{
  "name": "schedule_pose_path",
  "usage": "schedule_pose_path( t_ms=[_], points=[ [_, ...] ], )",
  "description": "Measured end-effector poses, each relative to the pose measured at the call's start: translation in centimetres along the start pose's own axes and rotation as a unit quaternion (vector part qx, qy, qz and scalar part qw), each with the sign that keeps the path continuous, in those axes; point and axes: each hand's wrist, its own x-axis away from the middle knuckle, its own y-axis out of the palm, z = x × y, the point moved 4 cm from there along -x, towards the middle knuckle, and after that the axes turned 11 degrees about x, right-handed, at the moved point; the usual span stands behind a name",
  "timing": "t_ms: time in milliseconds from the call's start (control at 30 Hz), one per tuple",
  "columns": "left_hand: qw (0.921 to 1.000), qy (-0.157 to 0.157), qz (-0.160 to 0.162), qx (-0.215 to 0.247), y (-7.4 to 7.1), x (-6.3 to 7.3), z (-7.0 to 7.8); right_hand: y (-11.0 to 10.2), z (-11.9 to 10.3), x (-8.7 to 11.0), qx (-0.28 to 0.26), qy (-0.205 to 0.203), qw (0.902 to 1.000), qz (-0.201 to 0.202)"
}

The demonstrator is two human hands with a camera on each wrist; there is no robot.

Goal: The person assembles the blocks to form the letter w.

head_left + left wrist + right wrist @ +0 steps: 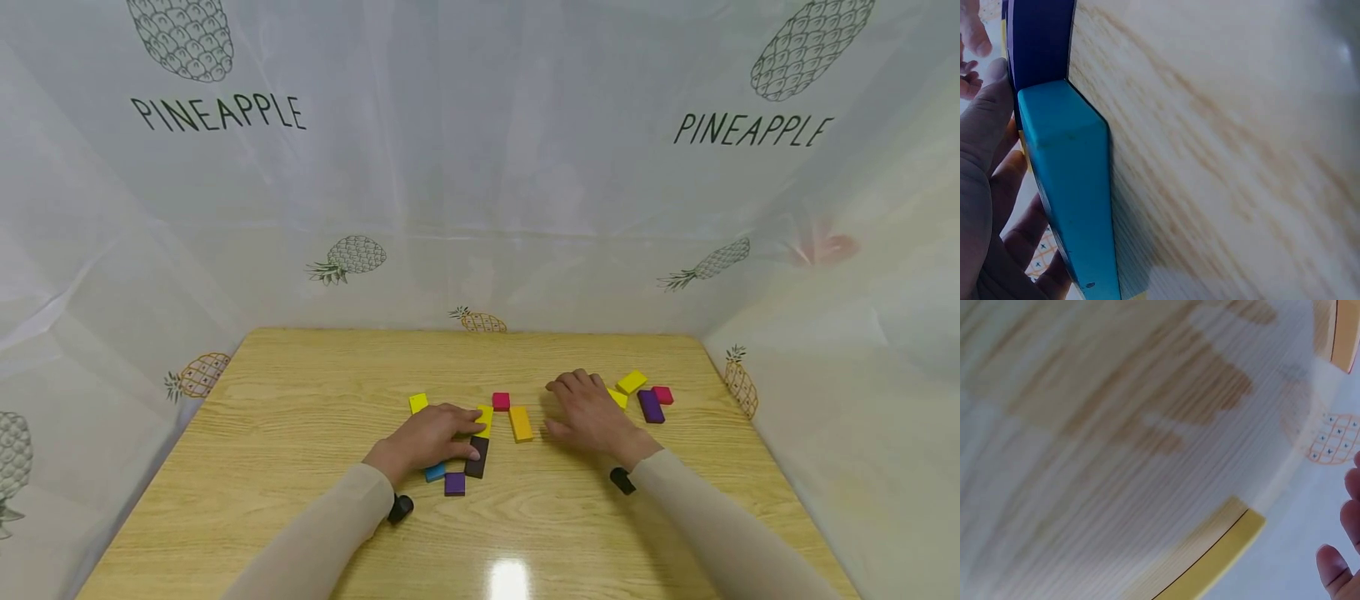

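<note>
My left hand (pixel 431 433) lies over a group of flat coloured blocks. Its fingertips touch a yellow block (pixel 485 421), while the thumb rests at a black block (pixel 477 463). Partly hidden under this hand is a blue block (pixel 435 473), seen large in the left wrist view beside a purple block (pixel 1041 40). Fingers spread and holding nothing, my right hand (pixel 588 412) hovers low over the table. It partly covers a yellow block (pixel 618 398). Between the hands are a red block (pixel 501 402) and an orange block (pixel 521 424).
Beyond the right hand lie another yellow block (pixel 632 382), a long purple block (pixel 651 407) and a small red block (pixel 662 395). One more yellow block (pixel 417 402) shows behind the left hand. A pineapple-print curtain (pixel 480 167) surrounds the wooden table (pixel 315 367).
</note>
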Motion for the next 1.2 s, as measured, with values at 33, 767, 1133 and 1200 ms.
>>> schedule_pose_path(
  t_ms=[33,767,1133,1200],
  points=[
    [1.0,-0.001,0.0,0.0,0.0,0.0,0.0,0.0,0.1,0.1,0.0,0.003,1.0,-0.001],
    [1.0,0.004,0.001,-0.004,0.2,0.0,-0.4,1.1,7.4,3.4,0.002,0.087,0.9958,0.029],
    [1.0,0.0,0.001,0.007,0.1,0.1,-0.3,1.8,11.7,4.8,0.027,0.151,0.9881,-0.015],
    [1.0,0.0,0.001,0.008,0.2,0.1,-0.4,2.0,12.1,5.0,0.023,0.16,0.9864,-0.033]
  ],
)
